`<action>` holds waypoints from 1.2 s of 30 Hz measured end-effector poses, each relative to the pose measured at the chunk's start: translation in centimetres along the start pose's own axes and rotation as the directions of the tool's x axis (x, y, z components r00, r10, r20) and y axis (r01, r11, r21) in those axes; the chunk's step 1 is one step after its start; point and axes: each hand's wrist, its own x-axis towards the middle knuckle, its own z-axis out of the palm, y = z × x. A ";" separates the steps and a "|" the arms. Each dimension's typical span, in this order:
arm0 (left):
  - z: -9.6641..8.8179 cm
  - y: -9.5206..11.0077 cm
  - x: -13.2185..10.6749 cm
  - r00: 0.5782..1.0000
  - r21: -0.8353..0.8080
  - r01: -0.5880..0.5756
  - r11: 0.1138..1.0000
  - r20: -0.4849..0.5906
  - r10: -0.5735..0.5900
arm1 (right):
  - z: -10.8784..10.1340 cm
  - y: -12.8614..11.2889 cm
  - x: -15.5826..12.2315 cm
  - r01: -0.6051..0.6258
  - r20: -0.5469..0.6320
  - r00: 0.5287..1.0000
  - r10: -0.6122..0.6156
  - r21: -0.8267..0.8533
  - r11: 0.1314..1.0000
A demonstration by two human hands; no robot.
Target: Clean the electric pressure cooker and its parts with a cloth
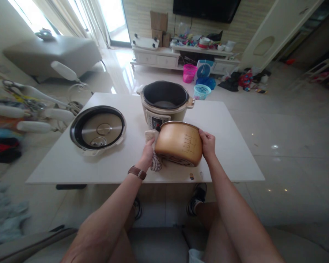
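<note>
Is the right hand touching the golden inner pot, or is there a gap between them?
Touching. In the head view the right hand grips the rim and side of the tilted inner pot, with no gap visible between fingers and pot.

Tan inner pot tilted on table, patterned cloth alongside

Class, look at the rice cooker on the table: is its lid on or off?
Off. The rice cooker stands open, its dark inside showing, and the lid lies upside down on the table beside it.
</note>
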 end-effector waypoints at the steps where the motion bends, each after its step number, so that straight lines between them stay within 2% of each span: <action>1: 0.1 0.0 0.0 1.000 -0.013 0.014 1.000 -0.009 -0.014 | -0.1 -0.2 0.0 0.021 0.005 1.000 -0.020 -0.016 1.000; 4: 0.7 0.6 -0.3 0.998 -0.054 0.026 0.998 -0.057 -0.029 | -0.4 -1.2 -0.1 0.102 0.019 0.995 -0.101 -0.073 0.992; 7: 1.5 1.7 -0.9 0.987 0.012 -0.146 0.989 -0.065 0.146 | -0.4 -2.1 -0.3 0.118 0.000 0.993 -0.119 -0.096 0.988; 10: 1.8 2.7 -1.9 0.939 0.116 -0.343 0.932 0.026 0.342 | -0.2 -2.2 -0.5 0.057 0.015 0.998 -0.056 -0.093 0.994; 12: 1.4 3.6 -2.6 0.875 0.197 -0.483 0.853 0.132 0.465 | 0.2 -1.8 -0.5 0.019 0.045 0.999 -0.015 -0.081 0.997; 14: 0.8 4.5 -3.2 0.755 0.284 -0.653 0.703 0.315 0.575 | 0.5 -1.1 -0.5 -0.005 0.060 0.998 0.008 -0.060 0.998; 16: 0.2 5.5 -3.5 0.626 0.329 -0.777 0.536 0.487 0.609 | 0.8 -0.5 -0.5 -0.017 0.065 0.998 0.020 -0.040 0.999; 17: 0.0 5.8 -3.6 0.590 0.344 -0.806 0.482 0.535 0.605 | 0.9 -0.2 -0.5 -0.021 0.066 0.998 0.023 -0.032 0.999; 18: -0.2 6.1 -3.6 0.577 0.359 -0.816 0.453 0.555 0.600 | 0.9 0.0 -0.4 -0.025 0.065 0.997 0.027 -0.026 0.999; 20: -0.2 6.3 -3.5 0.589 0.380 -0.808 0.450 0.542 0.599 | 0.9 0.3 -0.4 -0.033 0.055 0.998 0.034 -0.021 0.999; 23: -0.1 5.7 -3.1 0.642 0.366 -0.766 0.529 0.490 0.590 | 0.8 0.3 -0.3 -0.053 -0.016 0.998 0.052 -0.027 0.998; 26: 0.1 4.7 -2.5 0.762 0.312 -0.642 0.701 0.364 0.536 | 0.6 0.4 -0.3 -0.071 -0.101 0.993 0.066 -0.042 0.997; 28: 0.3 4.1 -2.0 0.855 0.242 -0.511 0.825 0.248 0.456 | 0.5 0.5 -0.3 -0.076 -0.131 0.989 0.069 -0.051 0.996; 30: 0.5 3.7 -1.6 0.923 0.170 -0.381 0.909 0.131 0.362 | 0.4 0.8 -0.3 -0.076 -0.148 0.987 0.065 -0.067 0.995; 32: 0.7 3.5 -1.3 0.954 0.123 -0.298 0.946 0.049 0.295 | 0.4 1.1 -0.3 -0.066 -0.160 0.986 0.050 -0.094 0.993; 36: 0.7 3.9 -1.1 0.959 0.099 -0.282 0.954 0.011 0.282 | 0.6 1.6 -0.3 -0.037 -0.167 0.986 0.011 -0.152 0.988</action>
